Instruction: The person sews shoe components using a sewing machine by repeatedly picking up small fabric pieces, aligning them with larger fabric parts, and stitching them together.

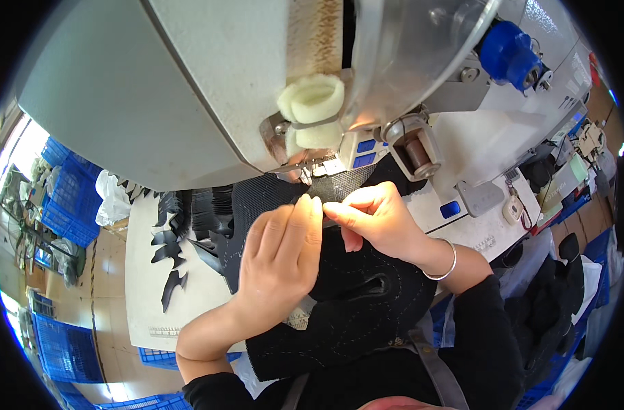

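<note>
A black fabric piece [366,321] with light dashed stitch lines and a slit-like opening drapes over the front edge of a sewing machine's table. Next to it, black mesh [257,195] reaches under the presser foot [305,176]. My left hand [281,249] bends over the fabric, its fingers pressed together at the edge near the foot; its thumb is hidden. Close beside those fingertips, my right hand [380,222] pinches the same edge between thumb and forefinger. What exactly lies between the fingertips is largely covered.
Above my hands looms the white sewing machine head [141,102], with a foam ring [315,102] and thread spool [418,154]. Black cut pieces [168,239] lie in rows on the white table [144,301]. Blue crates [69,348] stand left; dark material [544,301] is heaped right.
</note>
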Tool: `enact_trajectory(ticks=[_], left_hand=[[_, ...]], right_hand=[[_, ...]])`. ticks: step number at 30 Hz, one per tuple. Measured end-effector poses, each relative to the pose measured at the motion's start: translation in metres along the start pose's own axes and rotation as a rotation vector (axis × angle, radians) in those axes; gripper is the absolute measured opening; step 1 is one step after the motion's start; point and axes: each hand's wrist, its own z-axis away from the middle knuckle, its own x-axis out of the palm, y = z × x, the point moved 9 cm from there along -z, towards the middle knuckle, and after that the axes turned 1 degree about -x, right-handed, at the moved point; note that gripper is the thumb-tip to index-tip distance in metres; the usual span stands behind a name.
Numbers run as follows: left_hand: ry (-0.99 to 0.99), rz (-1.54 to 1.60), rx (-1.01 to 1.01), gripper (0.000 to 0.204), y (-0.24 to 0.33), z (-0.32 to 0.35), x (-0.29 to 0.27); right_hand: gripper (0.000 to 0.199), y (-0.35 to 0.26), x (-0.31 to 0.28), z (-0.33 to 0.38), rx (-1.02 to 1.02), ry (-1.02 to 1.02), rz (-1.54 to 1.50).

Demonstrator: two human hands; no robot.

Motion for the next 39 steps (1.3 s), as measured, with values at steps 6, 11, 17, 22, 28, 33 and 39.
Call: enact_trajectory(ticks=[6, 11, 17, 22, 28, 33, 39], left_hand=[[0.077, 0.047, -0.107, 0.035, -0.016, -0.002, 0.0], [0.128, 0.103, -0.191, 0.024, -0.039, -0.004, 0.002], [0.211, 0.21, -0.223, 0.02, -0.052, -0.002, 0.007], [0.226, 0.286, -0.252, 0.02, -0.065, 0.0, 0.013], [0.165, 0.619, -0.597, 0.014, -0.103, 0.019, 0.054], [0.069, 0.61, -0.494, 0.018, -0.089, 0.009, 0.03], [0.039, -0.134, -0.105, 0.031, -0.004, 0.0, -0.004]], right_hand=[[0.008, -0.056, -0.014, 0.018, -0.383, -0.008, 0.58], [0.028, -0.092, 0.002, 0.033, -0.879, 0.184, 1.278], [0.024, -0.087, 0.006, 0.037, -0.997, 0.122, 1.272], [0.023, -0.078, 0.015, 0.043, -1.057, 0.133, 1.301], [0.023, -0.077, 0.023, 0.041, -1.063, 0.249, 1.321], [0.025, -0.086, 0.013, 0.043, -1.01, 0.277, 1.268], [0.028, -0.079, 0.009, 0.04, -0.95, 0.211, 1.195]])
